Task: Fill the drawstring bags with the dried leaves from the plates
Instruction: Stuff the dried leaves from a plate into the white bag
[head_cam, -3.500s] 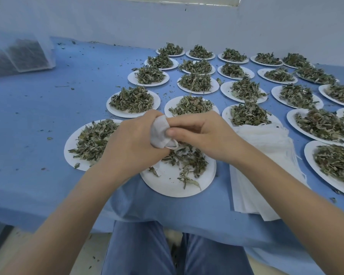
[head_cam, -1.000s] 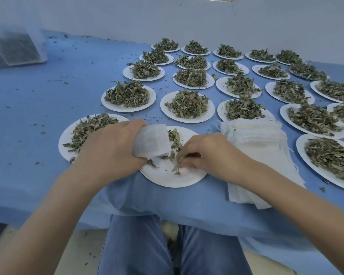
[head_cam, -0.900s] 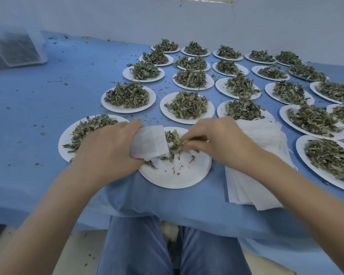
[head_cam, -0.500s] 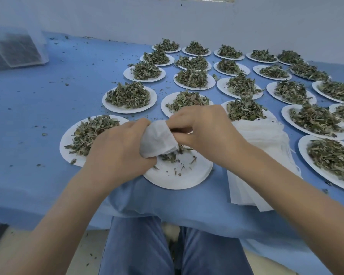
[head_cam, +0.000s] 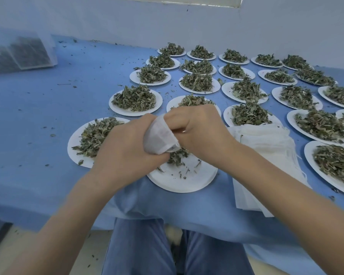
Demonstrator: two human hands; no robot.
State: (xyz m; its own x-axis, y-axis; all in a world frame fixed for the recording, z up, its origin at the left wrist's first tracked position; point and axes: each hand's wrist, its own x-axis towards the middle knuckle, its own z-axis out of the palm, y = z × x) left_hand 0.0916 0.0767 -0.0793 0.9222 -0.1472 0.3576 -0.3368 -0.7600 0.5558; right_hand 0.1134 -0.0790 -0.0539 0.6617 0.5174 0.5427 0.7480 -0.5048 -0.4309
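My left hand [head_cam: 125,153] grips a small white drawstring bag [head_cam: 157,136] above the nearest white plate [head_cam: 185,181]. My right hand [head_cam: 199,130] has its fingers curled at the bag's mouth; what they pinch is hidden. A few dried leaves [head_cam: 176,157] and crumbs lie on that plate, under both hands. A pile of flat white empty bags [head_cam: 264,155] lies just right of the plate, partly under my right forearm.
Several white plates heaped with dried leaves [head_cam: 134,100] cover the blue cloth [head_cam: 38,120] from the left of my hands to the far right. A clear plastic bag of dark leaves [head_cam: 22,54] sits at the far left. My knees show below the table edge.
My right hand scooped leaves off the near plate and rose with them to the bag's mouth. My left hand lifted the bag slightly. Fewer leaves lie on the plate.
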